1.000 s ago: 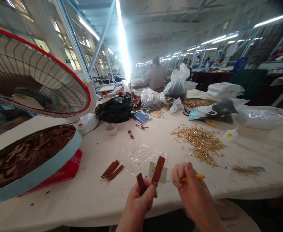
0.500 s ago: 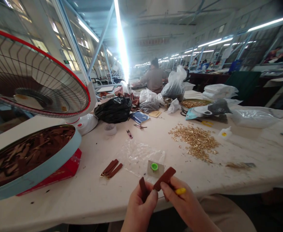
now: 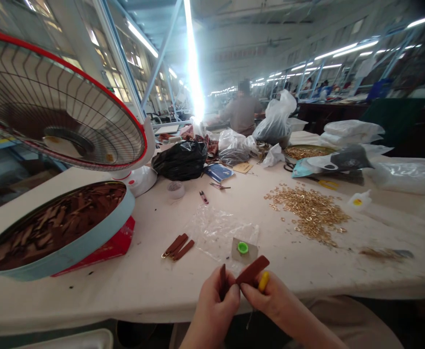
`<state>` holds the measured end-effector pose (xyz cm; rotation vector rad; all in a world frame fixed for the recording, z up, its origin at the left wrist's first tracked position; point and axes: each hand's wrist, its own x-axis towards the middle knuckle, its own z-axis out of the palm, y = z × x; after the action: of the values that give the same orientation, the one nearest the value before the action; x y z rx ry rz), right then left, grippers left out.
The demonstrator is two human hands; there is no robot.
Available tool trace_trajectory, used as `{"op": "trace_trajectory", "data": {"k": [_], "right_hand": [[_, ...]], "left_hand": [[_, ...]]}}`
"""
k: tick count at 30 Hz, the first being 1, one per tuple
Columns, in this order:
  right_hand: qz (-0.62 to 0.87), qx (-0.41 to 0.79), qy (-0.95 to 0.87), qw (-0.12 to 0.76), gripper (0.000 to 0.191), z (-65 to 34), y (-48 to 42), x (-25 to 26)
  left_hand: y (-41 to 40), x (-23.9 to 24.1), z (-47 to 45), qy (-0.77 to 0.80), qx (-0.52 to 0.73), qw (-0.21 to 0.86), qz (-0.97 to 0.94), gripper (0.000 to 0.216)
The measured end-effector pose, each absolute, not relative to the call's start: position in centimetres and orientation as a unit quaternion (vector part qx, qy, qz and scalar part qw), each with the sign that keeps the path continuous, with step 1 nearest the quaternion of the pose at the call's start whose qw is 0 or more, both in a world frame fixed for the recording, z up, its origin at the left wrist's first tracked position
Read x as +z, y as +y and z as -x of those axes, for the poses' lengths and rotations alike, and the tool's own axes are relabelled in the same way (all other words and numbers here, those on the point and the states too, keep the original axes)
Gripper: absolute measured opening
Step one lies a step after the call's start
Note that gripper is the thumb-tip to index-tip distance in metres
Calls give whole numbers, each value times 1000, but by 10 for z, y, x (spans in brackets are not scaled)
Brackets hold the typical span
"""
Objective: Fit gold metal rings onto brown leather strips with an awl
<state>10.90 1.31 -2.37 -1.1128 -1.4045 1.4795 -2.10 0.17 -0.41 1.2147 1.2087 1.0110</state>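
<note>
Head view shows a brown strip (image 3: 253,270), held between the two hands just above the near edge of the table (image 3: 143,300). The left hand (image 3: 217,300) has its thumb and fingers closed on the strip at its lower end; a second brown end (image 3: 223,276) stands up from this same hand, and I cannot tell if both belong to one piece. The right hand (image 3: 272,296) also pinches the strip, with the thumb pressed to it, and a yellow handle (image 3: 263,281) comes out between its fingers.

Just beyond the hands lies a grey plate (image 3: 251,254) with a small green cup (image 3: 243,247) on it, next to a crumpled clear plastic sheet (image 3: 212,228). To the left of them, several brown pieces (image 3: 178,246) lie close together, with gold rings at their near ends. To the right is spread a pile of gold rings (image 3: 306,208). Farther left, a pale blue round container (image 3: 88,248), full of brown pieces, stands near a fan (image 3: 88,111).
</note>
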Motion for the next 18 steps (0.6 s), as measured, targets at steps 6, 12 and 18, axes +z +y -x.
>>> {"op": "trace_trajectory", "data": {"k": [6, 12, 18], "right_hand": [[438, 570, -543, 435, 37, -115, 19, -36], [495, 507, -564, 423, 40, -126, 19, -38], [633, 304, -613, 362, 36, -225, 56, -69]], "left_hand": [[39, -35, 96, 689, 388, 308, -529, 8], [73, -54, 167, 764, 352, 226, -492, 14], [67, -46, 171, 756, 412, 253, -441, 21]]}}
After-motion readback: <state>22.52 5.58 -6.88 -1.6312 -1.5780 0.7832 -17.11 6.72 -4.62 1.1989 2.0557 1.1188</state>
